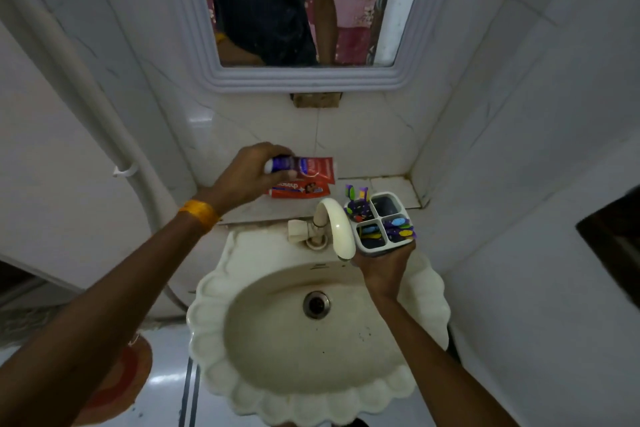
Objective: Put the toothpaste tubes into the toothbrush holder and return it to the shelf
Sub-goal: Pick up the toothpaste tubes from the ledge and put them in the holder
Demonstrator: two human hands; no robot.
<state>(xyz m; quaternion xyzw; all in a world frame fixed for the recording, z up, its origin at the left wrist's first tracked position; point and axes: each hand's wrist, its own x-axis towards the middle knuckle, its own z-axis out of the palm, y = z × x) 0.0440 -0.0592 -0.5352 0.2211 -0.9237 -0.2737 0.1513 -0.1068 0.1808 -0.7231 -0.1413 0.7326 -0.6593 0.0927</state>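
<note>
Clamped around the cap end of a toothpaste tube (304, 166), the left hand (247, 177) sits just above the middle of the frame, its grip pinching the tube so the red body sticks out to the right, held off the shelf (391, 185). A yellow band (199, 211) circles that wrist. Directly below the held tube, a second toothpaste tube (299, 190), red-orange with print on it, lies flat on the tiled shelf against the back wall.

Right of centre, the right hand (384, 265) cups the bottom of the toothbrush holder (381, 222) from underneath, grip closed around its base. This white holder is split into four compartments and is raised above the right rim of the sink (207, 322), just beside the faucet (337, 225). Toothbrushes (400, 227) with purple, blue and green handles fill three of the compartments; the upper right one looks dark, and its contents cannot be made out.

Cream coloured and scalloped at the edge, the sink takes up the lower middle of the frame, with its drain (316, 304) at centre. A mirror (298, 3) in a pale ridged frame hangs on the tiled wall at the top.
</note>
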